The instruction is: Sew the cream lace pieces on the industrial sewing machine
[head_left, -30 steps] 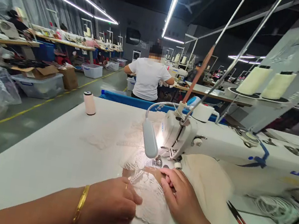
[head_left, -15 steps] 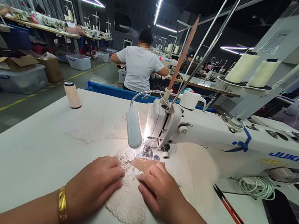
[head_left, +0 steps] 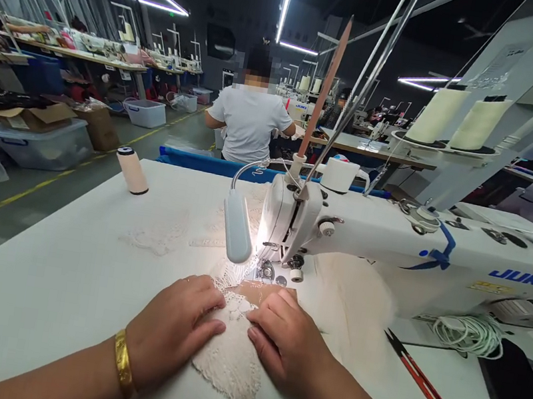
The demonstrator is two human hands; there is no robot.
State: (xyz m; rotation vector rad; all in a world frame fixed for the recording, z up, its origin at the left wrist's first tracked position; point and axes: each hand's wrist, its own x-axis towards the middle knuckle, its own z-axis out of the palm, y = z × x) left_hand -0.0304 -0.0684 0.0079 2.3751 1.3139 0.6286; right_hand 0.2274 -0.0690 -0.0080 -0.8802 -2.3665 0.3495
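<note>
Moved up the lace (head_left: 232, 356) at lower centre, the left hand (head_left: 176, 317) rests part-open on its left side, the right hand (head_left: 289, 338) loosely curled opposite, any pinch hard to tell; light, even pressure should keep it flat.

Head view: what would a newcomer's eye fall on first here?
Probably the white sewing machine stretching in from the right, with a bright glow at its needle end beside a grey lamp. Next, the left hand, below a gold bracelet, and the right hand, at either side of the pale lace in front of the machine. Red-handled snips also stand out on the tabletop at right.
</note>
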